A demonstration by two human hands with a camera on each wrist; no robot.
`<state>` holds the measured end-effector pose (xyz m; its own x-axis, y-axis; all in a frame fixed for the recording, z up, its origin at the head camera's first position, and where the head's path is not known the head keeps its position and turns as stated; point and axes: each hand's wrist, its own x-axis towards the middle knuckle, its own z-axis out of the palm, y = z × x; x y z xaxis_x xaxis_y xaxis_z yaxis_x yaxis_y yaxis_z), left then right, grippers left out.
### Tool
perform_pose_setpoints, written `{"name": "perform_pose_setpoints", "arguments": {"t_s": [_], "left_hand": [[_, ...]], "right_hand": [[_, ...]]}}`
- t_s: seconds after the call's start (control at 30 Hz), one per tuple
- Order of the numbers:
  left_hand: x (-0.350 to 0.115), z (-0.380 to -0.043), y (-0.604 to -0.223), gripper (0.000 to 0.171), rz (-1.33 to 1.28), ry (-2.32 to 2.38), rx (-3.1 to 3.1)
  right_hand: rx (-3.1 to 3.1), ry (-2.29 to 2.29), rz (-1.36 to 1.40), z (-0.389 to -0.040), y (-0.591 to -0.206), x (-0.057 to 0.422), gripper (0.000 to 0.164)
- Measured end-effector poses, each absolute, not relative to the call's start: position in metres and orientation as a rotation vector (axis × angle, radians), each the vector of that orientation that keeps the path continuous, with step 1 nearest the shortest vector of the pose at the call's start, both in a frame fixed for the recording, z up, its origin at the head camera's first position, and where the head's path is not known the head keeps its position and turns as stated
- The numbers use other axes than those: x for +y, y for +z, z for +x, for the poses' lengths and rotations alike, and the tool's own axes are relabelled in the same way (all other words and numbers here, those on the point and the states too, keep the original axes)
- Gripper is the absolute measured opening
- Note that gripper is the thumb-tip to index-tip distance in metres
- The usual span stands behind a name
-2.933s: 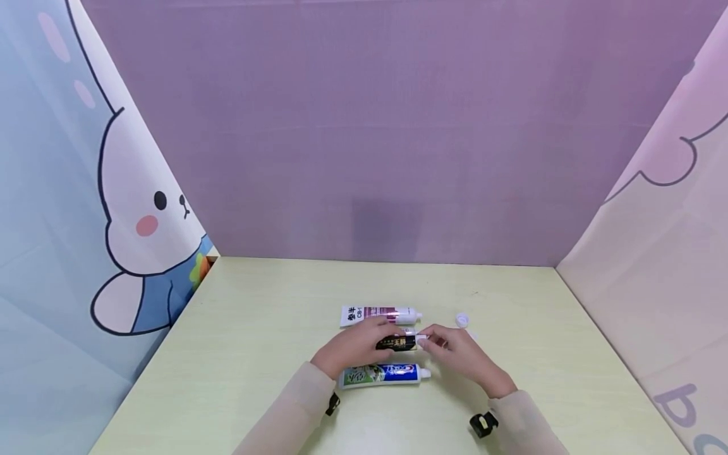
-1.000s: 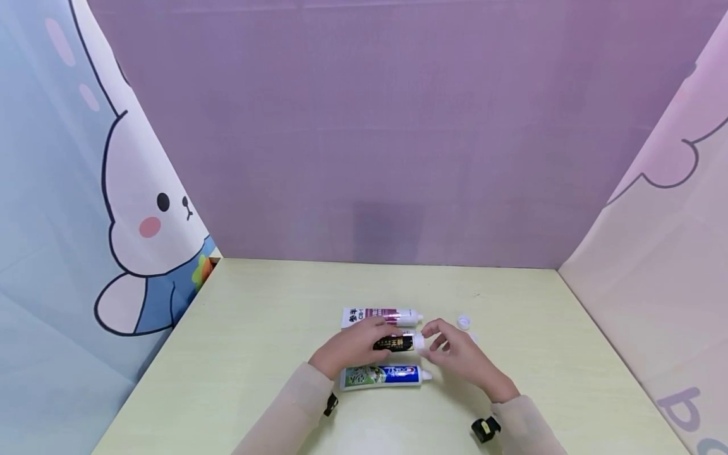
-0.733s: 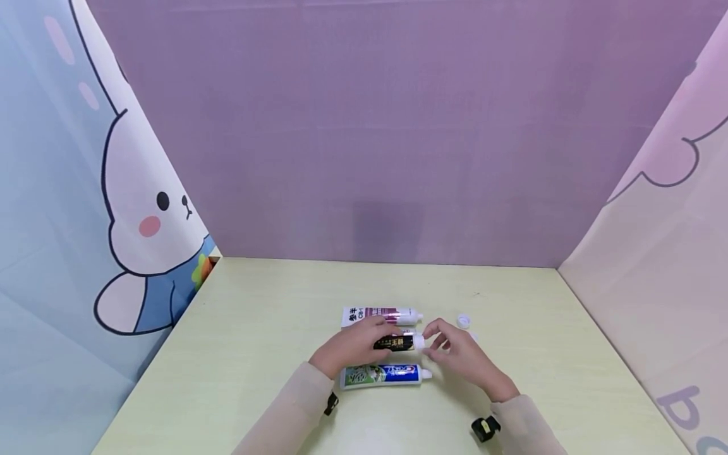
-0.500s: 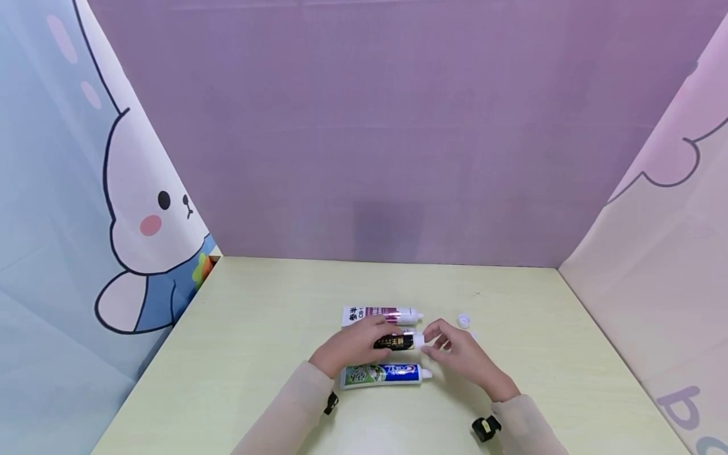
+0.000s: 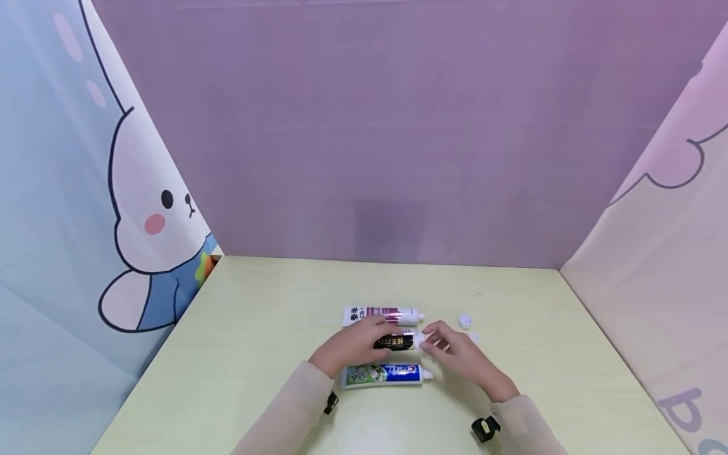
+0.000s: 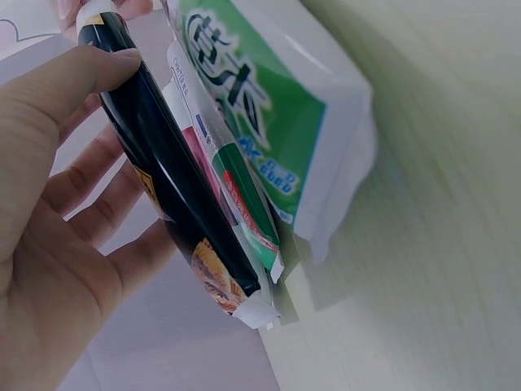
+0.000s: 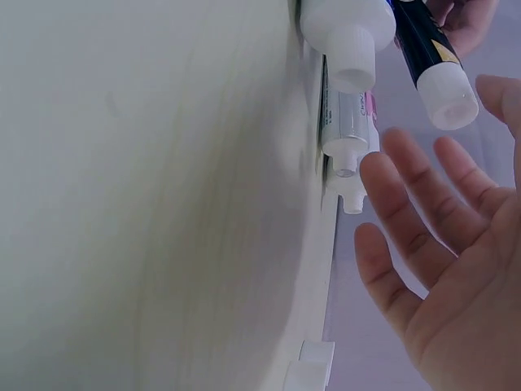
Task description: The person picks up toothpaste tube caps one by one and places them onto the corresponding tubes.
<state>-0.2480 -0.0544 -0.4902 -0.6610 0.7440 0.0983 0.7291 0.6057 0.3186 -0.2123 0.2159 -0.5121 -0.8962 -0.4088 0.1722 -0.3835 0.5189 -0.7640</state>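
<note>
My left hand (image 5: 359,341) grips a black toothpaste tube (image 5: 395,342), thumb on its upper side in the left wrist view. This tube is held above the others, and its white cap (image 7: 448,96) points toward my right hand (image 5: 455,354). The right hand's fingers are loosely bent around the cap end, and in the right wrist view they stand apart from it. In front lies a green and blue toothpaste tube (image 5: 387,375) with a bare white nozzle. Behind lie a white and purple tube (image 5: 392,315) and a white and green tube (image 6: 244,195), mostly hidden in the head view.
Two loose white caps lie on the table to the right, one cap (image 5: 464,321) farther back and the other cap (image 5: 474,337) partly behind the right hand. The pale wooden table (image 5: 273,303) ends at a purple backdrop (image 5: 364,126), with printed cloths on both sides.
Earlier the right fingers were at the black tube's cap; they then drew slightly away and spread, and are now a little nearer again. The left hand keeps its grip.
</note>
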Motion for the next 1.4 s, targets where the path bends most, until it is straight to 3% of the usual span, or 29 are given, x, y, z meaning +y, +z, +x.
{"name": "perform_pose_setpoints", "arguments": {"t_s": [0.2, 0.97, 1.4], "left_hand": [[-0.0537, -0.2488, -0.4897, 0.044, 1.268, 0.524, 2.776], [-0.053, -0.2504, -0.4908, 0.045, 1.285, 0.555, 2.773], [-0.054, -0.2522, -0.4927, 0.045, 1.276, 0.55, 2.77]], "right_hand": [[2.694, -1.422, -0.706, -0.2128, -0.5114, 0.215, 0.042], [2.74, -1.409, -0.753, -0.2118, -0.5124, 0.2157, 0.022], [2.689, -1.482, -0.764, -0.2099, -0.511, 0.2143, 0.037]]}}
